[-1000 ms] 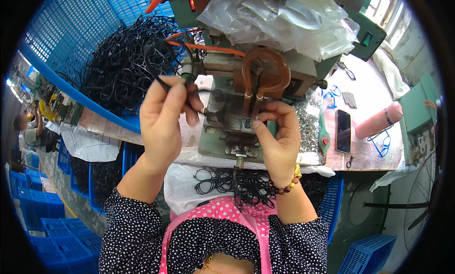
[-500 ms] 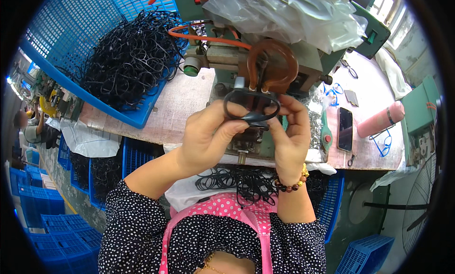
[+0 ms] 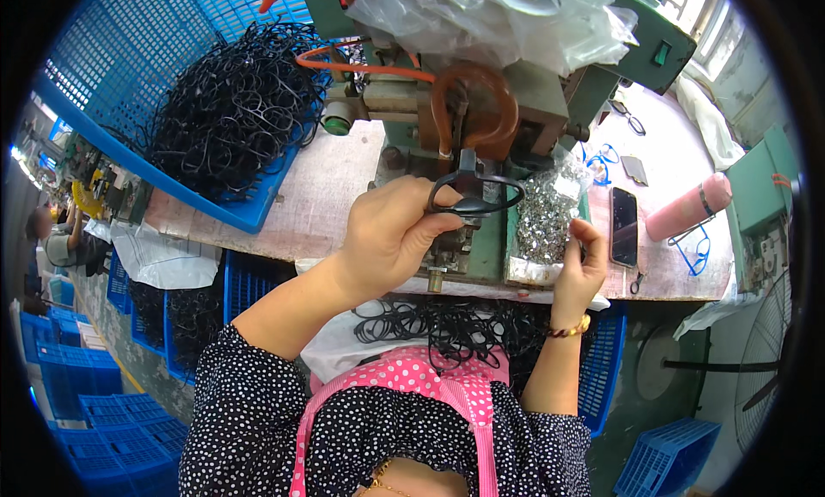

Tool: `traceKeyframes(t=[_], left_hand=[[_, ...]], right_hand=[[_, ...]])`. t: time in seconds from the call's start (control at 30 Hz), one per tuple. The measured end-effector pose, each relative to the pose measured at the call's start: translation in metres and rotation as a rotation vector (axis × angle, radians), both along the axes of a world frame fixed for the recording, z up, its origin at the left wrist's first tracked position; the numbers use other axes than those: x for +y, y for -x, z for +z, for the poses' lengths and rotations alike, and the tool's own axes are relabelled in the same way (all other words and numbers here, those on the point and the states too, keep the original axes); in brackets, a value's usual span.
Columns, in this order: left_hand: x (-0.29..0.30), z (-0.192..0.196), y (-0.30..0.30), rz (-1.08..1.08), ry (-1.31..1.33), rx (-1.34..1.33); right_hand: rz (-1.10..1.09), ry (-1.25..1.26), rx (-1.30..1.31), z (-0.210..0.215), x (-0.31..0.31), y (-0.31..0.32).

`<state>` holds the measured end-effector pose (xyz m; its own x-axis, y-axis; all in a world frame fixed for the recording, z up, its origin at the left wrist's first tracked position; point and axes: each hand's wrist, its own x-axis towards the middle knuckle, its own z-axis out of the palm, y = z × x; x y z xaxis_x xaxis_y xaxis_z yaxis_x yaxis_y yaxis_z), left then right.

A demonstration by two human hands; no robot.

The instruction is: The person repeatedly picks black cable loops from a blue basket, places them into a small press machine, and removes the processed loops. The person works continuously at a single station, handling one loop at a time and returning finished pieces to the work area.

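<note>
So here the left hand (image 3: 391, 235) has its fingers curled tight around a black eyeglass frame (image 3: 475, 193), pinching it near one lens rim and holding it right at the front of the green press machine (image 3: 481, 127), just below the brown curved fitting on it. The right hand (image 3: 583, 265) sits off to the right of the machine, fingers loosely bent over the clear bag of small metal parts (image 3: 543, 215). Thumb and forefinger look pinched together, but I honestly can't tell if there's a tiny part between them.

My take on doing this bit well: keep the frame level and seated square against the machine's fixture, grip close to the spot being worked so it doesn't twist, and keep fingertips clear of the pressing point. Pick just one metal piece at a time.

Left of the machine there's a blue crate (image 3: 129, 93) heaped with more black frames, and a pile lies on the lap below it.
</note>
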<state>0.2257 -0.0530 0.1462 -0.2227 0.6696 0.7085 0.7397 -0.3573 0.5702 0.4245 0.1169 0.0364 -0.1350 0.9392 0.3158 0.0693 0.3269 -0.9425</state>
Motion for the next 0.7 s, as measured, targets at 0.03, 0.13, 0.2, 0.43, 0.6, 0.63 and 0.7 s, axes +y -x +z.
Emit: traceKeyframes(t=[0.03, 0.13, 0.2, 0.43, 0.6, 0.63, 0.7], left_hand=[[0.0, 0.0, 0.0, 0.002, 0.002, -0.014], [0.001, 0.001, 0.002, 0.036, -0.048, 0.073], [0.0, 0.003, 0.003, 0.035, -0.071, 0.128], [-0.003, -0.001, 0.005, 0.061, -0.152, 0.143], [-0.034, -0.014, 0.085, 0.422, -0.199, 0.282], [-0.04, -0.02, 0.11, 0.538, -0.089, 0.01], [-0.044, -0.027, 0.175, 0.655, 0.008, -0.534]], right_hand=[[0.062, -0.153, -0.098, -0.003, -0.001, -0.002], [0.143, -0.542, -0.559, -0.002, -0.008, 0.001], [0.118, -0.569, -0.6, 0.002, -0.012, 0.009], [0.059, -0.608, -0.458, -0.001, -0.009, 0.017], [-0.03, -0.416, -0.249, -0.025, -0.012, 0.016], [-0.029, -0.441, -0.234, -0.028, -0.012, 0.016], [-0.026, -0.4, -0.192, -0.032, -0.012, 0.017]])
